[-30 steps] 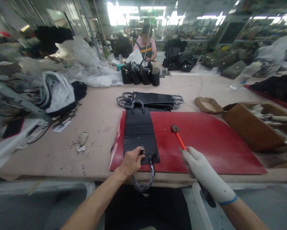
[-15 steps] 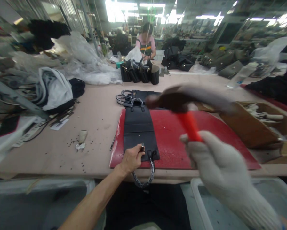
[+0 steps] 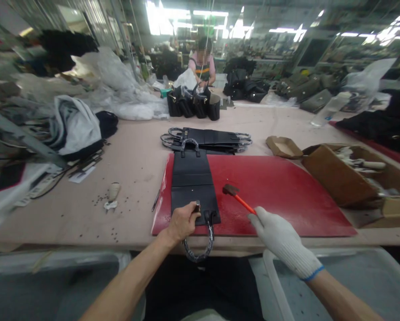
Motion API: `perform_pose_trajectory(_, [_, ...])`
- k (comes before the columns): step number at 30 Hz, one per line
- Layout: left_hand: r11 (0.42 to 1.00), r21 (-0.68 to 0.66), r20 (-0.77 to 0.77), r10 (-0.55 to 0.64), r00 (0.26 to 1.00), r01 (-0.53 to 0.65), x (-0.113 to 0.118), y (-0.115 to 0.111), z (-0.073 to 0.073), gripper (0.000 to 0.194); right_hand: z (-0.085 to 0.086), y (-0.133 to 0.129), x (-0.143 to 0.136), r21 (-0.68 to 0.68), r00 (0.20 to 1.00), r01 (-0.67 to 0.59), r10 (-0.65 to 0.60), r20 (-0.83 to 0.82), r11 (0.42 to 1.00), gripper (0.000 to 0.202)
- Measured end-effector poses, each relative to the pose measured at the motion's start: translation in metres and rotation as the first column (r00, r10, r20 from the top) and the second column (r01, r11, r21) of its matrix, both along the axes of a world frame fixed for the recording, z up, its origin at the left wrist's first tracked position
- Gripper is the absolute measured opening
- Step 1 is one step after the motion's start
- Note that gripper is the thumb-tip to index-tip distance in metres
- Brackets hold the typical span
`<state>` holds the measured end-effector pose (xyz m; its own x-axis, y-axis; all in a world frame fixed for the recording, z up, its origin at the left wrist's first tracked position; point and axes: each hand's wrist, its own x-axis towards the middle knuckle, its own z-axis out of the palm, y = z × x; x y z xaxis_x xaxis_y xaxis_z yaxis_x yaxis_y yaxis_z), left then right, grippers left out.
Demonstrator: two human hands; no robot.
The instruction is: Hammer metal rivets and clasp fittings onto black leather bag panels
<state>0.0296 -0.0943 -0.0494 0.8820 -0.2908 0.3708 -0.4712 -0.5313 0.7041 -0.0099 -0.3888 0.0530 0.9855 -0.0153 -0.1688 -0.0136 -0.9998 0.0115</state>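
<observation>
My bare left hand is closed around a short metal punch, held upright on the near part of a black leather bag panel. The panel lies flat on a red board. One plastic-wrapped handle hangs over the table's front edge, and another handle lies at the far end. In a white knitted glove, my right hand grips the orange handle of a hammer. The hammer's head is low over the red board, right of the panel; whether it touches the board I cannot tell.
Behind the board lie stacked black bag panels. At right stand a small cardboard tray and a cardboard box with white pieces. A wrapped tool lies at left among black bits. Across the table, a person works behind finished bags.
The hammer has come down from its raised position in front of the camera to low over the red board. My left hand and the punch stay in about the same place.
</observation>
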Motion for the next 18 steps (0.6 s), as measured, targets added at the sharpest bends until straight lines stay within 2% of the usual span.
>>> perform_pose_trajectory(1, [1.0,-0.003,-0.005,-0.003,1.0,0.003,0.0,0.0,0.001,0.013,-0.01,-0.003,0.004,-0.03,0.999,0.026,-0.025,0.03,0.999,0.017])
perform_pose_trajectory(3, [1.0,-0.01,-0.007,-0.008,1.0,0.008,0.0,0.0,0.002,0.013,-0.029,-0.002,0.011,-0.048,0.989,0.007,0.0,0.148,0.999,0.018])
perform_pose_trajectory(6, [1.0,-0.009,-0.012,-0.002,1.0,0.002,0.0,0.002,0.003,0.01,-0.05,0.022,0.015,0.056,0.918,-0.145,0.113,0.38,0.988,0.034])
perform_pose_trajectory(8, [1.0,-0.003,-0.024,0.006,1.0,-0.006,0.0,0.003,0.004,0.009,-0.059,0.048,0.017,0.217,0.878,-0.286,0.164,0.449,0.933,0.04])
perform_pose_trajectory(11, [1.0,-0.026,-0.063,0.003,0.998,-0.004,-0.002,0.003,0.005,0.009,-0.069,0.085,0.02,0.399,0.866,-0.432,0.248,0.434,0.809,0.042])
perform_pose_trajectory(14, [0.989,-0.138,-0.164,0.024,0.986,-0.047,-0.003,-0.001,0.007,0.009,-0.079,0.102,0.023,0.432,0.868,-0.452,0.272,0.416,0.781,0.047])
perform_pose_trajectory(16, [0.931,-0.325,-0.287,0.07,0.955,-0.166,0.0,-0.002,0.01,0.009,-0.082,0.103,0.024,0.439,0.875,-0.439,0.263,0.406,0.784,0.05])
perform_pose_trajectory(18, [0.784,-0.525,-0.404,0.114,0.908,-0.332,0.007,0.003,0.015,0.016,-0.083,0.1,0.024,0.448,0.881,-0.433,0.262,0.394,0.783,0.05])
